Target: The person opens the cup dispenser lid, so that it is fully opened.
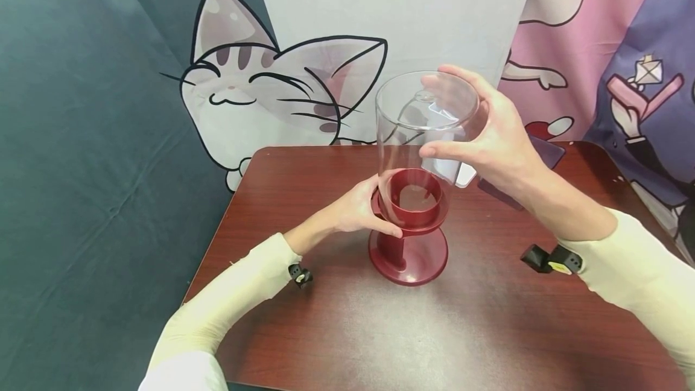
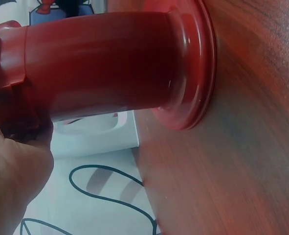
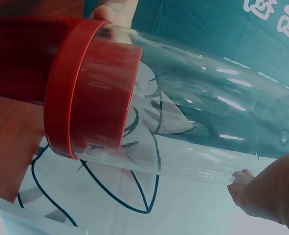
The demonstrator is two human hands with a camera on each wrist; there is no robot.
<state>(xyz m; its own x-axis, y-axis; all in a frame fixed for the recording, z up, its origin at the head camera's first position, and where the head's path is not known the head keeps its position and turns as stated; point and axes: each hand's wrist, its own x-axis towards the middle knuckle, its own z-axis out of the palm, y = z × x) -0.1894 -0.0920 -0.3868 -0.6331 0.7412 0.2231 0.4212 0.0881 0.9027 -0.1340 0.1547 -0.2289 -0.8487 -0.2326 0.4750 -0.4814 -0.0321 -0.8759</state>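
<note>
A red stand (image 1: 418, 261) with a round base stands upright on the table. My left hand (image 1: 353, 207) grips it just below its ring-shaped top; the left wrist view shows its smooth red column (image 2: 105, 63) close up. Above the base rises a tall clear cylinder (image 1: 396, 143), its lower end around the raised inner ring (image 3: 105, 93) and within the outer red collar (image 3: 61, 93). With thumb and fingers spread round the cylinder near its upper rim, my right hand (image 1: 502, 131) holds it from the right. A clear domed shape (image 1: 426, 101) shows inside the cylinder's top.
Behind the cylinder lies a white item (image 1: 465, 175), partly hidden. Farther right, a dark flat thing (image 1: 545, 151) is partly covered by the right hand and forearm. Printed cloth with a cartoon cat (image 1: 255, 101) hangs beyond the brown table (image 1: 304, 330).
</note>
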